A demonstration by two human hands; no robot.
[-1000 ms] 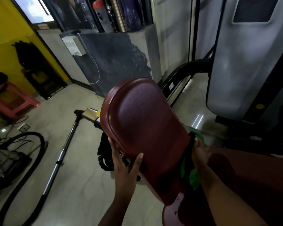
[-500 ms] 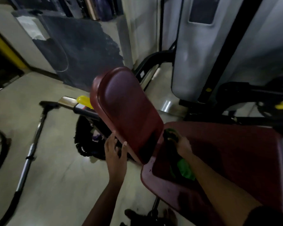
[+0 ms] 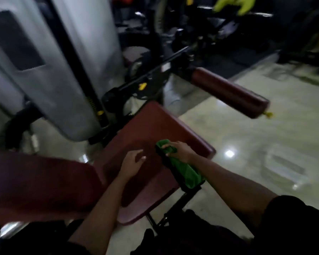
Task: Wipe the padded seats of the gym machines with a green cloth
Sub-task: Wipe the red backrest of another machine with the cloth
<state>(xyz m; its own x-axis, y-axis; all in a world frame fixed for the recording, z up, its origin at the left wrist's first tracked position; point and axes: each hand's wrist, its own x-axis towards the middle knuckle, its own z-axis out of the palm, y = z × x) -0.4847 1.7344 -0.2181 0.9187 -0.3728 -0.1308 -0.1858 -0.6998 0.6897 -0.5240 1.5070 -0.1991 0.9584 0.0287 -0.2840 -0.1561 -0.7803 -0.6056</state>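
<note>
Right hand grips green cloth on maroon seat pad, pressing down; left hand relaxed, fingers loose, just beside. Wipe looks midway; roller pad beyond hands apparently untouched.

Black short sleeve, bare forearms

Setting: a gym. Evidence: maroon padded seat and matching roller pad on a black steel frame; grey weight-stack shroud alongside; yellow adjustment tab on the frame; glossy tiled floor; further dark machines behind, blurred.
</note>
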